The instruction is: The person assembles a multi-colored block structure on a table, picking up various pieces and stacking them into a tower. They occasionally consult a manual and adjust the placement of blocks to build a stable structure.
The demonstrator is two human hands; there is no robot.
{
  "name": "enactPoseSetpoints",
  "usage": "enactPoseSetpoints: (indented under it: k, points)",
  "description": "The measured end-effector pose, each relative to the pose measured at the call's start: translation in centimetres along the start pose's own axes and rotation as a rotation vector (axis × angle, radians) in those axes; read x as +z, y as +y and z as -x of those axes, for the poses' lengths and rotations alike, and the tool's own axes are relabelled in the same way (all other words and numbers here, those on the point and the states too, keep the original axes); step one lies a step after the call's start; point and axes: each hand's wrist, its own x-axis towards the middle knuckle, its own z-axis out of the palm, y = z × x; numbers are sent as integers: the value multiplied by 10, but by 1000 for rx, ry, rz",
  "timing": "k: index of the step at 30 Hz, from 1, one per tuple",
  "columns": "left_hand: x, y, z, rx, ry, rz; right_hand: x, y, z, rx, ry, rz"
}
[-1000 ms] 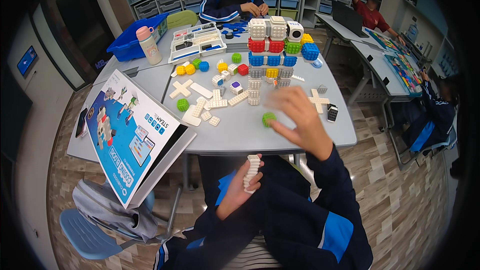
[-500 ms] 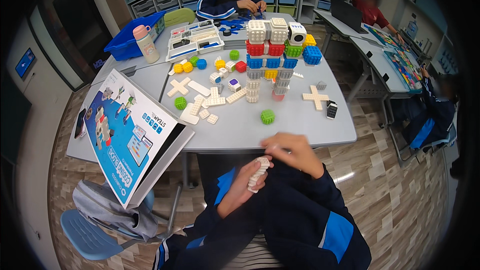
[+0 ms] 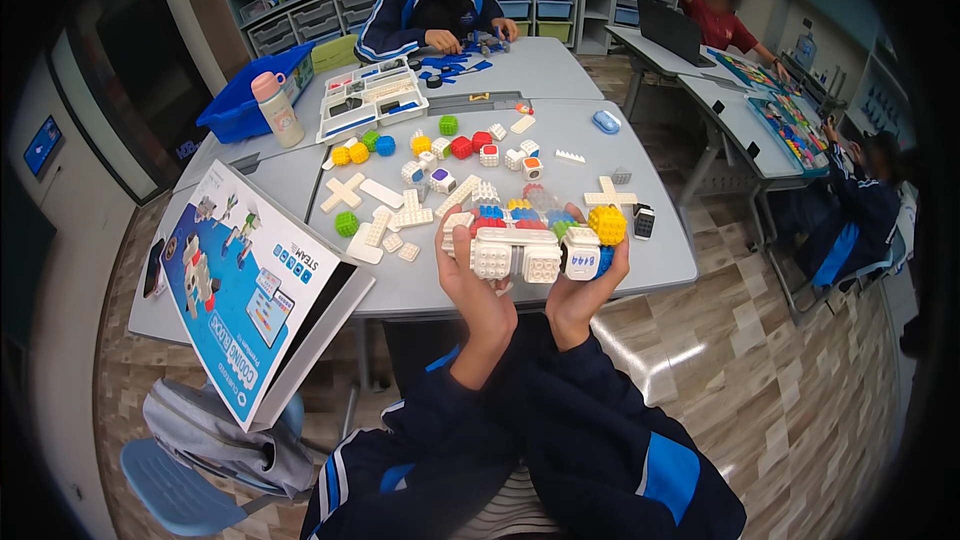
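A model of studded building blocks (image 3: 545,235) is tilted toward me over the table's near edge. White blocks form its front end, with red, blue, green and yellow blocks on it. My left hand (image 3: 478,290) closes round its left side, beside a white studded part (image 3: 458,230). Round the right side closes my right hand (image 3: 580,295), next to a yellow block (image 3: 606,224) and a white cube (image 3: 580,252). The model hides some fingertips and its own underside. Loose white plates (image 3: 412,210) and a green block (image 3: 347,224) lie left of it.
A large printed box (image 3: 262,285) leans at the table's left edge. Behind it stand a pink-capped bottle (image 3: 278,110), a blue bin (image 3: 255,90) and a parts tray (image 3: 372,100). Right are a white cross piece (image 3: 607,195) and a dark block (image 3: 644,222). Across sits another person (image 3: 430,15).
The block model stood upright on the table; now it is lifted, tilted and nearer me, in both hands. My hands have risen from my lap, where the left held a white studded piece.
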Motion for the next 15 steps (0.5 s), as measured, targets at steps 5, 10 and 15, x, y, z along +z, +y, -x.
enactPoseSetpoints:
  k: [5, 10, 15]
  points:
    - [0, 5, -14, -33, -87, 6, 5, 1, -14, -62, -72, 59]
    - [13, 20, -48, -95, -165, -49, 18, -9, -47, -59, -214, 205]
    - [24, 32, -85, -250, -278, -26, 33, -16, -93, 69, -292, 342]
